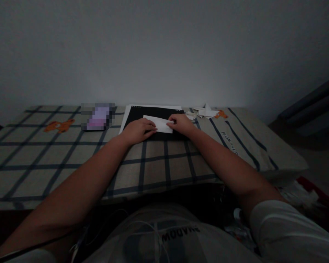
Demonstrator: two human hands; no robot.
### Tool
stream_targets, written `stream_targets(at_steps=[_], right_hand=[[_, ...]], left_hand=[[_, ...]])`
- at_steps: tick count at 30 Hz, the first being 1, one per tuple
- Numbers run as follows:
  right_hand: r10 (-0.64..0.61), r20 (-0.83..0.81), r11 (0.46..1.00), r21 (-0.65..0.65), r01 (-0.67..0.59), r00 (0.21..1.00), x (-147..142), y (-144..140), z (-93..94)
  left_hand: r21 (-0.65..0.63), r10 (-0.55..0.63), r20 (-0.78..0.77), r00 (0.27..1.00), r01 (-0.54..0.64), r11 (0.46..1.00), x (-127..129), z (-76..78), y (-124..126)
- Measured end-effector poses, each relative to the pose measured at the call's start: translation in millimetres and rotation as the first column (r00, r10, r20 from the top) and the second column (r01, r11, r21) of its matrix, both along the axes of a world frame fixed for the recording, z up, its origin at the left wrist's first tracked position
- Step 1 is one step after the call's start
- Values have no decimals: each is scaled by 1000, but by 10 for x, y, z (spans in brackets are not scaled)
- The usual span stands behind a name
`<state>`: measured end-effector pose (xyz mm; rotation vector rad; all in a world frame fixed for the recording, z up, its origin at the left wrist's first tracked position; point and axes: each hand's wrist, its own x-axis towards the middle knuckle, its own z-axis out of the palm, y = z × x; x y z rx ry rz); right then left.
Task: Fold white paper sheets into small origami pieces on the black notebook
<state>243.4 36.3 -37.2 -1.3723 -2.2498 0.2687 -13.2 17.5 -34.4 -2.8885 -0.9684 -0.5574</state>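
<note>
White folded paper [159,123] lies pinned under both flat hands, left [138,130], right [181,123]; paper scraps [204,111] sit nearby.

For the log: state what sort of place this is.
Probably a room at home, dimly lit: a table under a checked cloth with bear prints against a bare wall. Both hands press a folded white paper on a black board.

The folded strip [159,124] in the middle looks like plain matt white paper, and it's lying on a dull black sheet [153,113] that reads as card or paper too. The table cover [71,160] is woven cloth, checked, soft-looking with no shine, and the scraps [204,111] at upper right are the same white paper.
</note>
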Motion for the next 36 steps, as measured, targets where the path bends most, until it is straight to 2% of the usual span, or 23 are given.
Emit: stream_targets(at_steps=[4,10,17,20,24,28,36], right_hand=[[12,49,999,32,-13,999,-6,-15,21],[179,121,979,81,-189,976,-20,-70,54],[320,164,942,54,-332,933,11,-63,49],[357,172,928,48,-370,918,25,-77,72],[389,167,914,52,-402,906,42,-96,105],[436,171,892,46,-449,884,50,-102,132],[428,172,898,31,-439,887,53,-108,136]], left_hand=[[-12,46,-23,999,-47,999,5,18,-14],[-12,99,-60,993,-100,995,-14,14,1],[186,71,-61,996,-59,981,-11,90,-55],[218,25,-41,999,-15,976,3,92,-48],[136,-18,-57,998,26,990,-15,19,9],[66,24,-58,998,-21,998,-39,-41,49],[-31,41,-18,999,-42,999,-29,-33,56]])
